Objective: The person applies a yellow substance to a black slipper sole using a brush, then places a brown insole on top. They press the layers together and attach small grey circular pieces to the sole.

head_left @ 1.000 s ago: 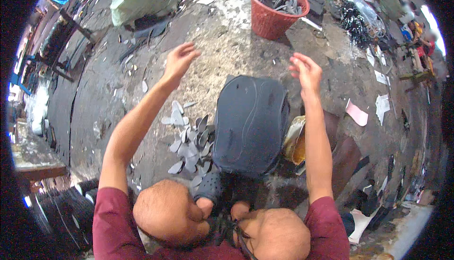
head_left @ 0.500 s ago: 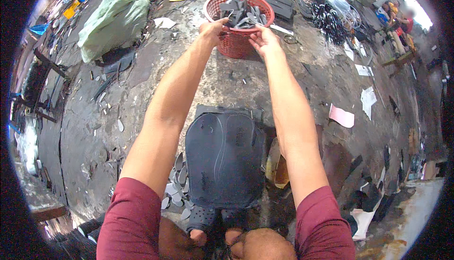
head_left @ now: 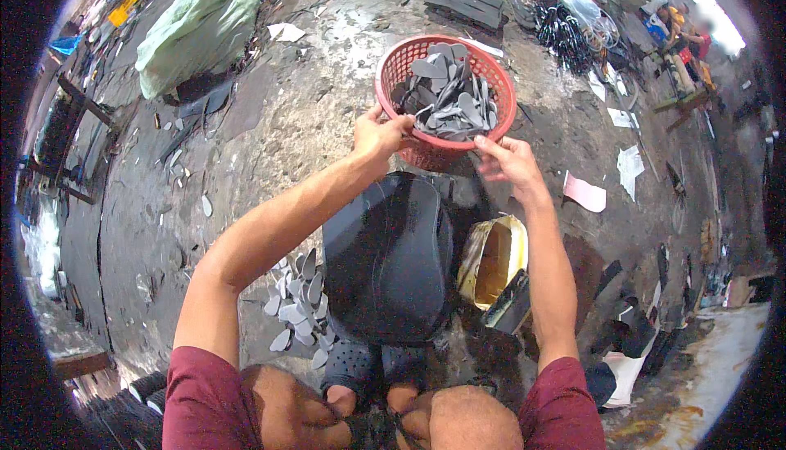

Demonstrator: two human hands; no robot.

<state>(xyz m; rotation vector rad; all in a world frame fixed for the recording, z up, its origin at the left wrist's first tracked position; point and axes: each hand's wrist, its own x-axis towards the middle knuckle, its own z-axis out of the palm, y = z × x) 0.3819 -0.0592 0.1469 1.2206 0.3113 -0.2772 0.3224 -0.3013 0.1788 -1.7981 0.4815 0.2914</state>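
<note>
The worn, stained floor (head_left: 303, 65) spreads under everything. At about 11 o'clock from the black block, a crumpled pale green sheet (head_left: 196, 32) lies much where it did half a second ago. The black block (head_left: 389, 262), marked with faint curved lines, sits just beyond the person's feet.

The red basket (head_left: 509, 110) shows the main change: half a second ago it stood well beyond the block, and now it is close to its far end, between 12 and 1 o'clock, with more of its inside on view. Whether its base touches the floor I cannot tell.

Beyond it, a dark flat slab (head_left: 465, 4) that the basket partly covered now shows more fully. At 3 o'clock from the block, a yellowish container (head_left: 521, 245) also shows more, the right forearm having shifted off it.

Both hands are clamped on the basket's rim, apart from each other: the left hand (head_left: 381, 132) at 8 o'clock, the right hand (head_left: 512, 165) at 5. A second ago both were off it.

A pink piece (head_left: 584, 194) lies between 2 and 3 o'clock. Smallest are the grey cut pieces (head_left: 446, 90) heaped in the basket, and loose grey pieces (head_left: 299, 311) at 8 o'clock, less hidden by the left arm now.
</note>
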